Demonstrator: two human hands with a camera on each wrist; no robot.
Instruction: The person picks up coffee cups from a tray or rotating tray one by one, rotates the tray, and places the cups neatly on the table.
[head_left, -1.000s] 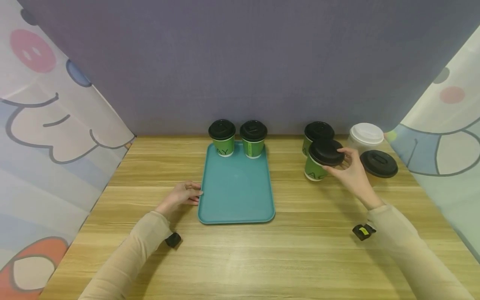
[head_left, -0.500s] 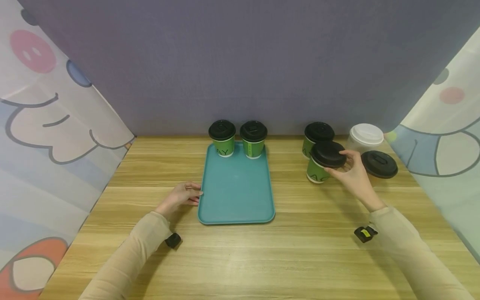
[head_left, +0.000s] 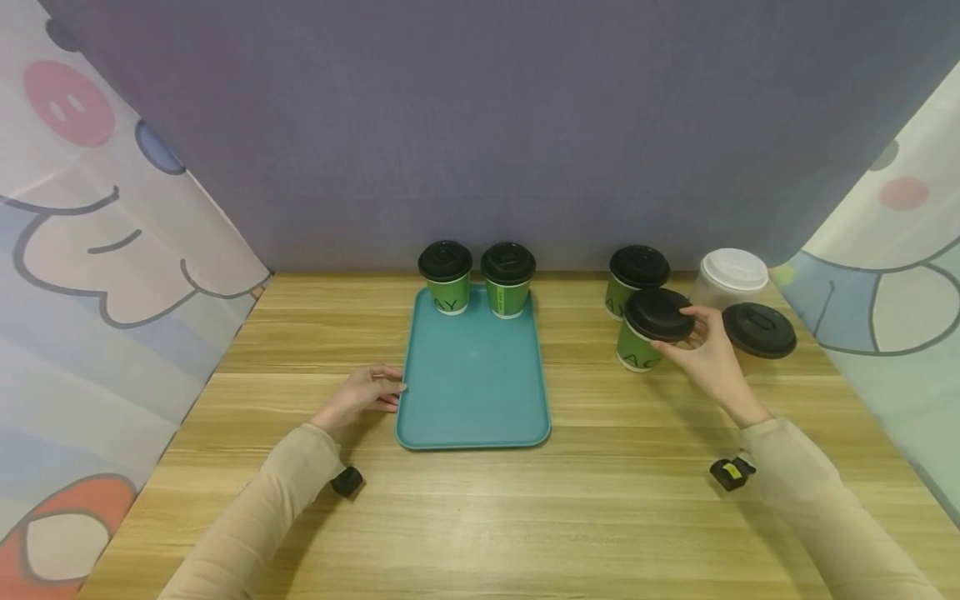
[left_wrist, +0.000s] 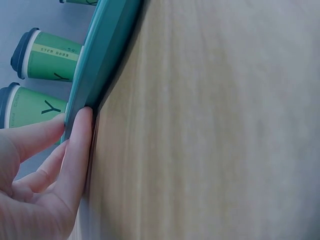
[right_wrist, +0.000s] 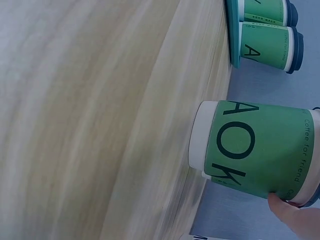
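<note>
My left hand (head_left: 365, 388) pinches the left rim of a teal tray (head_left: 472, 392); in the left wrist view the thumb (left_wrist: 42, 132) is on one side of the rim and a finger (left_wrist: 80, 145) on the other. My right hand (head_left: 705, 354) holds a green paper coffee cup (head_left: 639, 348) near its black lid (head_left: 660, 314). The cup is upright; I cannot tell whether its base touches the table. Two smaller green cups with black lids, a left one (head_left: 449, 293) and a right one (head_left: 507, 293), stand at the tray's far end.
Close behind the held cup stands another green cup (head_left: 619, 296) with a black lid. A white-lidded cup (head_left: 731, 275) and a black-lidded cup (head_left: 759, 329), partly hidden by my right hand, are farther right. A grey wall (head_left: 480, 133) bounds the table's (head_left: 480, 525) far edge.
My right hand and the cup it holds have shifted slightly right and nearer to me. My left hand stays at the tray's rim, and the other cups remain in place.
</note>
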